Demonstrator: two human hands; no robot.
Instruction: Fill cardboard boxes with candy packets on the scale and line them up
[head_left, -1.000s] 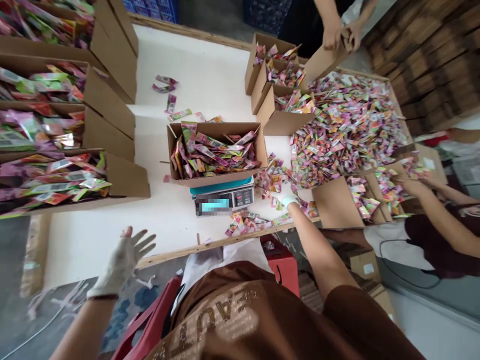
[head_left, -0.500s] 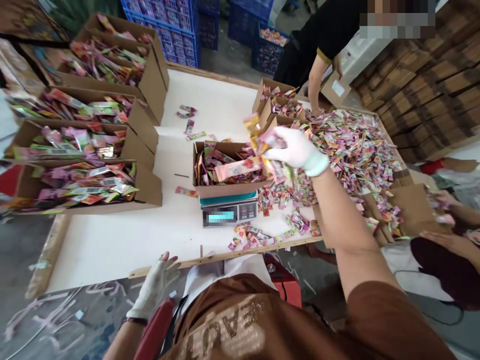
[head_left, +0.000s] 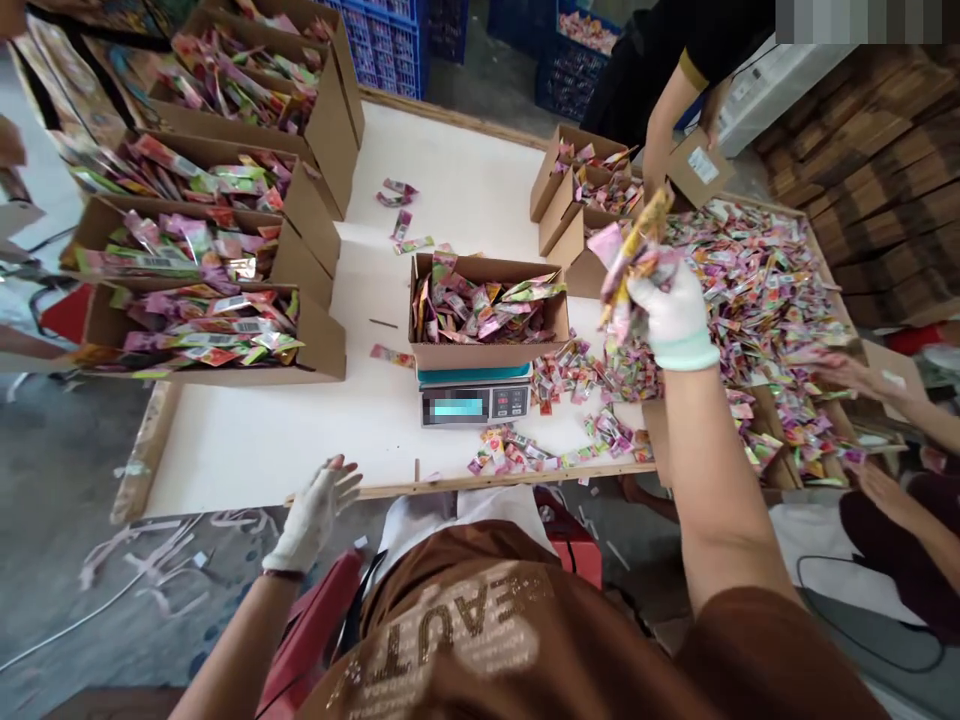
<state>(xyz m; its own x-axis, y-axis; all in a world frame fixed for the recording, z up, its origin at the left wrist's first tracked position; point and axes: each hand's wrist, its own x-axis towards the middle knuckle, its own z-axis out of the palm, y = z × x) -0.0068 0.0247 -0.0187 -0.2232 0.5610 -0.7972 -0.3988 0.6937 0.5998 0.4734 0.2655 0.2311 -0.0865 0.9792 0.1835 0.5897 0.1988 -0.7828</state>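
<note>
White table [head_left: 247, 440] | filled carton [head_left: 487, 355] on scale [head_left: 511, 402] | right hand [head_left: 677, 315]: fingers gripping sachets [head_left: 634, 262] | left hand [head_left: 310, 515]: fingers loosely extended

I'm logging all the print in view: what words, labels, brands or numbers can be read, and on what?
"EAUT": large letters, upside down, on the brown shirt; its smaller lettering is too blurred to read.
Scale: display pixelated, number unreadable; button markings too small.
Packets: print too small.
White label on the co-worker's cardboard box: too small.
No other readable text.
</note>
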